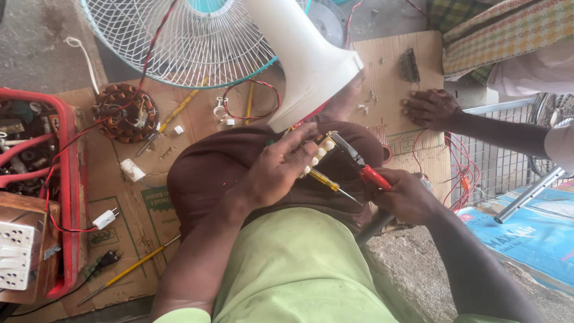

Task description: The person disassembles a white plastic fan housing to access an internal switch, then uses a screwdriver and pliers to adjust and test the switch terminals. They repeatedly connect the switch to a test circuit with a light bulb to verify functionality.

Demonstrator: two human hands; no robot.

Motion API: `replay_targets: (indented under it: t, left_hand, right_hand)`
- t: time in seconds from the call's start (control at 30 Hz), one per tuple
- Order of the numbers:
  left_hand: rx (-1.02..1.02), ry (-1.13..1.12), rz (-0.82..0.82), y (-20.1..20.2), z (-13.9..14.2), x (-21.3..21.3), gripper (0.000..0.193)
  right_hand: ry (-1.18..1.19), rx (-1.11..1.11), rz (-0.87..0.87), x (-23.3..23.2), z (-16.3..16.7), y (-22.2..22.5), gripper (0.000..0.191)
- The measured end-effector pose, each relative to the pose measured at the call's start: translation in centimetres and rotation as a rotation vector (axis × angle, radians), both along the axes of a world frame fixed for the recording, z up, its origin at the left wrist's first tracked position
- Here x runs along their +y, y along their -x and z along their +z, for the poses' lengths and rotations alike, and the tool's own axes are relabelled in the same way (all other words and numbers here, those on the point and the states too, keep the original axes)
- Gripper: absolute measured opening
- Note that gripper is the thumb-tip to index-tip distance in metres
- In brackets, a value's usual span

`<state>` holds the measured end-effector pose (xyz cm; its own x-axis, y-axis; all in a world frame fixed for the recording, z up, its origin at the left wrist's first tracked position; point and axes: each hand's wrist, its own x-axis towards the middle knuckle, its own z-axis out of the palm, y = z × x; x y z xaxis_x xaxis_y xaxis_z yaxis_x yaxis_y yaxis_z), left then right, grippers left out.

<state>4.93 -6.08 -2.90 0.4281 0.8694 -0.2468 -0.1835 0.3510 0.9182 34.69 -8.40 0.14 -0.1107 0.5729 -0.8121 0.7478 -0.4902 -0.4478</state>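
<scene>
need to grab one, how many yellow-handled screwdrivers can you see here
3: one screwdriver on the lap under the left hand, one on the cardboard at lower left, one by the fan guard. Others may be hidden.

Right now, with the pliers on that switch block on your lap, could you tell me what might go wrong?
The left hand holds the small switch block right where the red-handled pliers in the right hand bite, so a slip could pinch a finger. The yellow screwdriver lies loose beneath them and might roll off the knee. Red wires loop beside the right hand, near another person's hand, and could snag.
</scene>
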Motion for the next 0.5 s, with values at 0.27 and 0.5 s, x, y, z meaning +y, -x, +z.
replay_targets:
  t: [0.27, 0.5]
  left_hand:
    - [-0.268, 0.355, -0.053, -0.8, -0.5, 0.3, 0.064]
    - [-0.466, 0.42, 0.029, -0.3, -0.3, 0.4, 0.055]
  right_hand:
    - [0.151, -0.004, -0.011, 1.4, 1.5, 0.2, 0.027]
    - [0.205, 0.157, -0.001, 1.7, 1.4, -2.6, 0.045]
